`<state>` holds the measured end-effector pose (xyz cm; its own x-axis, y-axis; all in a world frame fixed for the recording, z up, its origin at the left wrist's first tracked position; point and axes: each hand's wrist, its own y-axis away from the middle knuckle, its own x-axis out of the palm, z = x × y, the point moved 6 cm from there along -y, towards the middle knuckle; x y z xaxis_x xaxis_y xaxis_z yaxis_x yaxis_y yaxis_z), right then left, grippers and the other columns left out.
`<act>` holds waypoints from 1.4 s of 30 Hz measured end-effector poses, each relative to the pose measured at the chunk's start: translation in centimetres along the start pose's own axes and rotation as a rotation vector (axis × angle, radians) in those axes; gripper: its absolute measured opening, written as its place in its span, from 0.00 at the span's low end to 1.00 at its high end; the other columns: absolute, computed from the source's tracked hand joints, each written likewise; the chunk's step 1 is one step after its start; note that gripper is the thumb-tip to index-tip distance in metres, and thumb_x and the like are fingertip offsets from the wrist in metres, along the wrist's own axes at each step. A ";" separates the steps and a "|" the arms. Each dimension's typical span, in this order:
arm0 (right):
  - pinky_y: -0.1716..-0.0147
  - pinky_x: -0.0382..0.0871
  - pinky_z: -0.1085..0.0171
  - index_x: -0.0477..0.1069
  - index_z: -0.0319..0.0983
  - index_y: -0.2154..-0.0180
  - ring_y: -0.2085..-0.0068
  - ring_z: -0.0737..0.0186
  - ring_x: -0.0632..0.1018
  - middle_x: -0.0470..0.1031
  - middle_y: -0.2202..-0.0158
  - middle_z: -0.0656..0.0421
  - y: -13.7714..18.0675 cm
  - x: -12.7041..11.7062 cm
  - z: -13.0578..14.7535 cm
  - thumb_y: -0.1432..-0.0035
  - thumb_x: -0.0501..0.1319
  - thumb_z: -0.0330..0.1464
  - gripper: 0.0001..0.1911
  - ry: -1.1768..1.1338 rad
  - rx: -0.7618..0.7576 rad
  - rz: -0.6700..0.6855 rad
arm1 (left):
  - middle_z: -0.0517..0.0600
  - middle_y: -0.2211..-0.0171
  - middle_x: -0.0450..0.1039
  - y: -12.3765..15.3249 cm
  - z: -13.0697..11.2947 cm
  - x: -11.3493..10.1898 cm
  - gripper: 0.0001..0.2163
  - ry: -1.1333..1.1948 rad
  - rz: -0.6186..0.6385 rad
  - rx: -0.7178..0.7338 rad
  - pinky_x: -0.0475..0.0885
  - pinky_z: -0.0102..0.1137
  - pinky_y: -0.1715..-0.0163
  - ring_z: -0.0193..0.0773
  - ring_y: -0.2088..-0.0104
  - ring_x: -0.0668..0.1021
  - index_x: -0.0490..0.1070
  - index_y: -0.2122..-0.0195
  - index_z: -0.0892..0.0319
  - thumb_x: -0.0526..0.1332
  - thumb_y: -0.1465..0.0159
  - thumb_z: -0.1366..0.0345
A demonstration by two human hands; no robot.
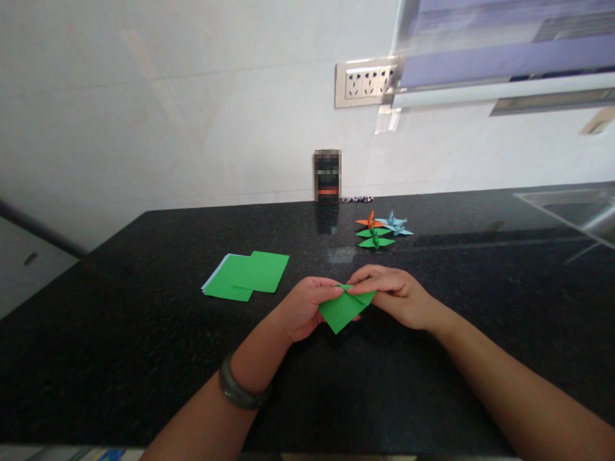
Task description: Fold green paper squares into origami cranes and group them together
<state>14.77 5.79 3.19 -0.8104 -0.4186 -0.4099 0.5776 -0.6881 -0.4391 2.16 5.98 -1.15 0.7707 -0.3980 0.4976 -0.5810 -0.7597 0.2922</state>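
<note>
A green folded paper (342,310) lies under my fingers at the middle of the black counter (144,333). My left hand (302,307) grips its left edge, thumb on top near the upper fold. My right hand (396,296) pinches the top right corner, fingers pressed on the fold. The paper's lower point sticks out towards me, between both hands. A dark band sits on my left wrist.
A stack of green paper sheets (247,275) lies to the left. Finished paper cranes, orange (369,221), blue (394,224) and green (375,238), sit farther back. A dark blurred box (327,176) stands against the wall. A sink (576,211) is at the far right.
</note>
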 end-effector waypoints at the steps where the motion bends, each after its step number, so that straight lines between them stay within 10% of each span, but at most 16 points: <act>1: 0.63 0.68 0.66 0.74 0.44 0.57 0.61 0.66 0.74 0.71 0.60 0.56 0.0 0.0 0.1 0.42 0.54 0.26 0.15 0.006 0.003 0.001 | 0.55 0.76 0.76 0.0 0.0 0.0 0.09 -0.004 -0.003 0.002 0.70 0.31 0.74 0.40 0.76 0.77 0.75 0.70 0.68 0.63 0.50 0.67; 16: 0.63 0.69 0.64 0.74 0.41 0.61 0.63 0.64 0.75 0.75 0.66 0.57 0.2 -1.1 1.4 0.46 0.58 0.25 0.11 0.260 -0.091 -0.287 | 0.50 0.80 0.71 0.1 -0.2 -0.1 0.09 -0.136 -0.063 0.037 0.68 0.32 0.73 0.37 0.76 0.74 0.71 0.77 0.64 0.62 0.49 0.62; 42: 0.62 0.71 0.63 0.76 0.43 0.62 0.61 0.63 0.75 0.74 0.59 0.55 0.1 -0.1 1.4 0.49 0.57 0.22 0.15 0.154 -0.114 -0.034 | 0.53 0.77 0.74 0.0 -0.5 -0.4 0.08 -0.054 -0.073 0.039 0.68 0.34 0.70 0.38 0.76 0.75 0.73 0.75 0.67 0.60 0.50 0.66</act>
<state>14.81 4.93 4.33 -0.8101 -0.2944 -0.5071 0.5646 -0.6250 -0.5391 1.76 6.36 -0.94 0.8242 -0.3670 0.4314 -0.5128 -0.8068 0.2933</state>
